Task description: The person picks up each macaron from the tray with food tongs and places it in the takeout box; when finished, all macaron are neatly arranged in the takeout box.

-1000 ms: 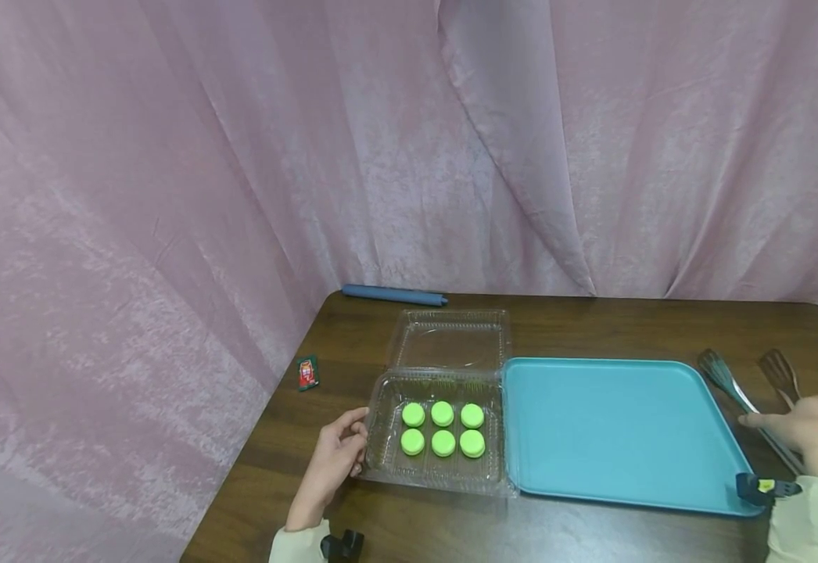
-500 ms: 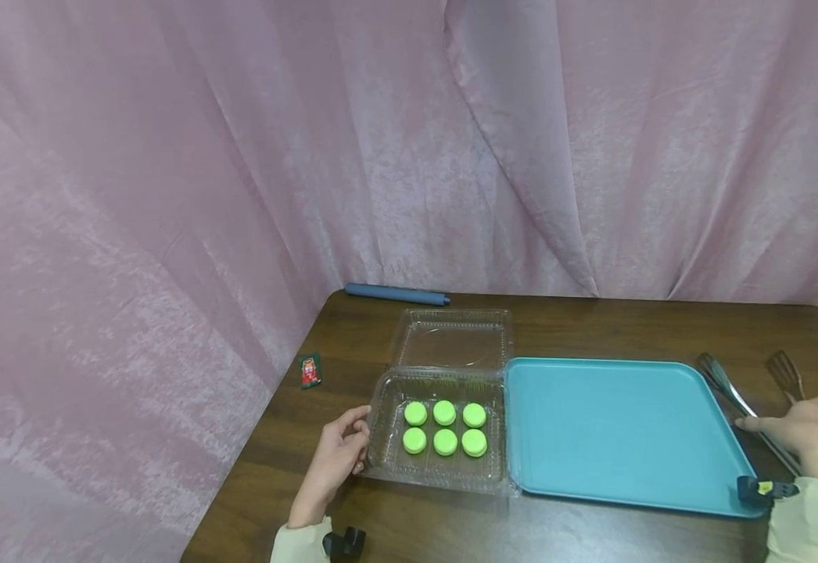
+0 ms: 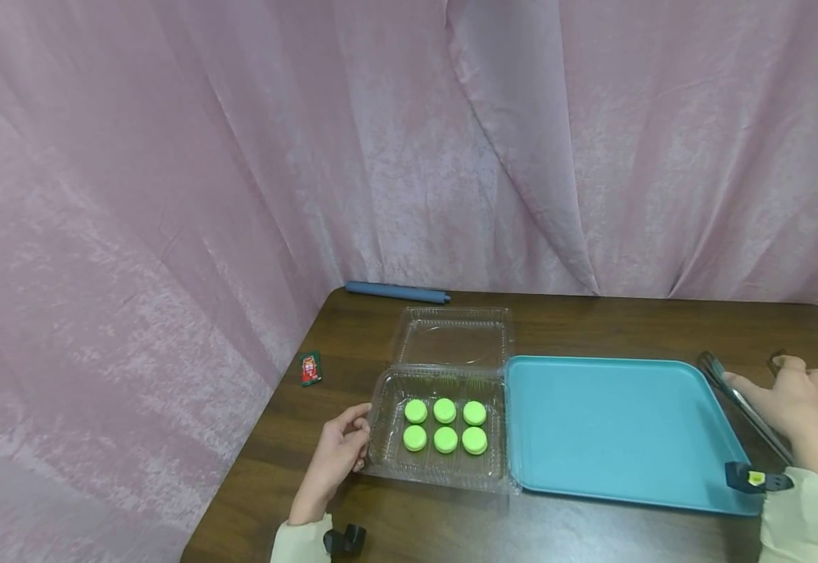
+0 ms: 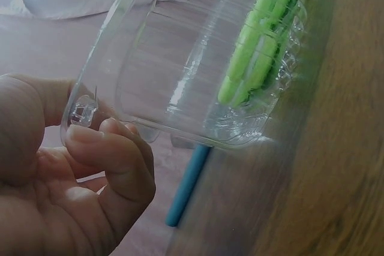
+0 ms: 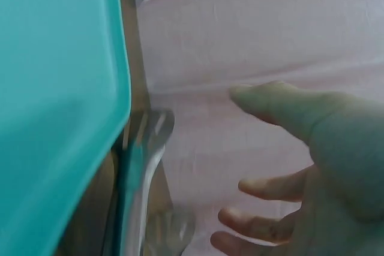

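My left hand (image 3: 335,453) holds the left rim of a clear plastic clamshell container (image 3: 388,450), its lid (image 3: 454,344) laid back open. The left wrist view shows the thumb and curled fingers (image 4: 123,163) pinching the rim near a corner. Inside lie several bright green macarons (image 3: 445,410) in two rows. My right hand (image 3: 799,403) is over the table's right side, fingers spread with nothing between them. Beside it lies a long metal utensil (image 3: 750,410) with a slotted head. A second slotted utensil (image 5: 171,232) is mostly hidden by the hand in the head view.
A blue tray (image 3: 627,430) lies between the container and the utensils, right against the container's side. At the back left edge lies a blue rolling pin (image 3: 398,292). A small red and green packet (image 3: 310,368) lies at the left. Pink curtains (image 3: 395,156) hang behind the table.
My right hand has risen and moved slightly up and left, its fingers spreading, and now covers most of the second utensil. The left hand keeps its hold on the container.
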`<act>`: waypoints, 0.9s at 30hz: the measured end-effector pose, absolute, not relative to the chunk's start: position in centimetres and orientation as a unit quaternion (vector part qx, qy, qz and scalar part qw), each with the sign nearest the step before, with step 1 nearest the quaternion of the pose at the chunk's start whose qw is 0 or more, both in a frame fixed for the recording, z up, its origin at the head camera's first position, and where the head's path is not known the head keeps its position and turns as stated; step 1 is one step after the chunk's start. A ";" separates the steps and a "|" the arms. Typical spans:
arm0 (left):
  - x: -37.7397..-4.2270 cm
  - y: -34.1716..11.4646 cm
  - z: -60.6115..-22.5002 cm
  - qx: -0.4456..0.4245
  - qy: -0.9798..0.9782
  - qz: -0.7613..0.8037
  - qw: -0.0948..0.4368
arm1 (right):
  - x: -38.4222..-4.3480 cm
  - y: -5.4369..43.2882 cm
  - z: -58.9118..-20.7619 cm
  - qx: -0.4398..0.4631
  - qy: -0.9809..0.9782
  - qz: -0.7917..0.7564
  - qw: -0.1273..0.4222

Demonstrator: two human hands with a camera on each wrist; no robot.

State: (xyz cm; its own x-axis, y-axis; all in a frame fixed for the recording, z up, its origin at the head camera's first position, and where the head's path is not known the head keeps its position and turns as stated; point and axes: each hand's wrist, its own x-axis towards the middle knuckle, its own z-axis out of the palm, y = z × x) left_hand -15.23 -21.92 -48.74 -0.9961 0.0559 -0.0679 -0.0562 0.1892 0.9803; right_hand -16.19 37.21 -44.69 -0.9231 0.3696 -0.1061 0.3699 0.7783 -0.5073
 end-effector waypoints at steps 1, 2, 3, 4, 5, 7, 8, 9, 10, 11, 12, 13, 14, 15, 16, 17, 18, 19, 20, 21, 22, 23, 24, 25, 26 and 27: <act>-15.2 -21.9 -48.7 -0.001 0.770 0.637 0.045 | -16.3 37.0 -44.7 0.185 0.944 -0.274 -0.011; -15.2 -21.9 -48.7 -0.001 0.770 0.636 0.045 | -16.4 36.7 -44.7 0.174 0.945 -0.277 -0.018; -15.2 -21.9 -48.7 -0.002 0.771 0.635 0.045 | -16.6 36.5 -44.7 0.164 0.946 -0.278 -0.027; -15.2 -21.9 -48.7 -0.002 0.771 0.635 0.045 | -16.7 36.2 -44.7 0.160 0.946 -0.281 -0.032; -15.2 -21.9 -48.7 -0.003 0.772 0.634 0.045 | -16.8 35.9 -44.7 0.154 0.946 -0.284 -0.034; -15.2 -21.9 -48.7 -0.002 0.772 0.633 0.046 | -17.0 35.2 -44.6 0.141 0.945 -0.291 -0.040; -15.2 -21.9 -48.7 -0.002 0.773 0.633 0.046 | -17.1 34.9 -44.5 0.131 0.945 -0.297 -0.045; -15.2 -21.9 -48.7 -0.001 0.774 0.632 0.046 | -17.2 34.5 -44.4 0.122 0.944 -0.302 -0.051; -15.2 -21.9 -48.7 0.000 0.774 0.631 0.045 | -17.4 34.2 -44.3 0.111 0.943 -0.310 -0.055; -15.3 -21.9 -48.7 0.001 0.775 0.631 0.044 | -17.5 33.8 -44.2 0.098 0.941 -0.317 -0.061; -15.3 -21.9 -48.7 0.001 0.775 0.631 0.043 | -17.6 33.4 -44.1 0.084 0.941 -0.322 -0.068; -15.3 -21.9 -48.7 0.001 0.775 0.630 0.042 | -17.8 33.1 -44.1 0.069 0.940 -0.325 -0.076; -15.3 -21.9 -48.7 0.002 0.775 0.630 0.041 | -18.0 32.7 -44.1 0.058 0.939 -0.329 -0.084; -15.4 -22.0 -48.7 0.003 0.776 0.630 0.040 | -18.1 32.3 -44.1 0.050 0.938 -0.331 -0.090; -15.4 -22.0 -48.8 0.004 0.776 0.630 0.039 | -18.2 31.9 -44.1 0.042 0.937 -0.333 -0.095; -15.4 -22.0 -48.8 0.005 0.775 0.630 0.039 | -18.4 31.5 -44.1 0.037 0.937 -0.333 -0.100; -15.4 -22.0 -48.8 0.006 0.775 0.631 0.040 | -18.5 31.1 -44.1 0.032 0.936 -0.334 -0.103; -15.4 -22.0 -48.9 0.007 0.775 0.631 0.041 | -18.6 30.7 -44.1 0.028 0.935 -0.336 -0.106; -15.4 -22.0 -48.9 0.008 0.775 0.631 0.042 | -18.7 30.2 -44.1 0.024 0.934 -0.340 -0.108; -15.4 -22.0 -48.9 0.008 0.774 0.632 0.043 | -18.8 29.7 -44.0 0.021 0.933 -0.343 -0.109; -15.3 -22.0 -48.9 0.008 0.773 0.633 0.044 | -18.9 29.2 -44.0 0.016 0.931 -0.347 -0.110; -15.3 -22.0 -48.9 0.008 0.773 0.633 0.044 | -19.0 28.6 -44.0 0.011 0.930 -0.350 -0.111; -15.3 -22.0 -48.9 0.008 0.773 0.633 0.044 | -19.1 28.1 -44.1 0.004 0.929 -0.351 -0.114; -15.3 -22.0 -48.9 0.008 0.772 0.634 0.043 | -19.2 27.5 -44.1 -0.003 0.928 -0.354 -0.117; -15.3 -22.0 -48.9 0.008 0.772 0.634 0.042 | -19.3 27.0 -44.1 -0.009 0.926 -0.358 -0.118; -15.3 -22.0 -48.9 0.009 0.772 0.634 0.041 | -19.3 26.6 -44.1 -0.014 0.925 -0.360 -0.119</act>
